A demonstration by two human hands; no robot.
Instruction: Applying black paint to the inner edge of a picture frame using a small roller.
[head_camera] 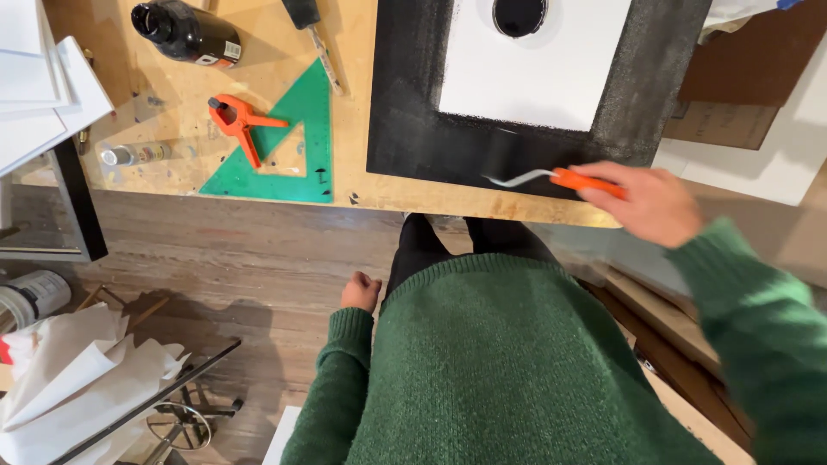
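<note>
My right hand [650, 202] grips the orange handle of a small paint roller [534, 172]. Its black roller head rests on the near edge of a board [405, 129] painted black around a white middle. A round black spot [519, 15] sits at the top of the white area. My left hand [360, 291] hangs by my side below the table edge, fingers curled in a loose fist, holding nothing. I wear a green knitted sweater.
On the wooden table [345, 185] lie a green set square [293, 146], an orange spring clamp [237, 125], a dark bottle [185, 33] on its side, a small tube [133, 155] and a brush [314, 39]. White panels [43, 86] stack at left. Crumpled paper [77, 370] lies on the floor.
</note>
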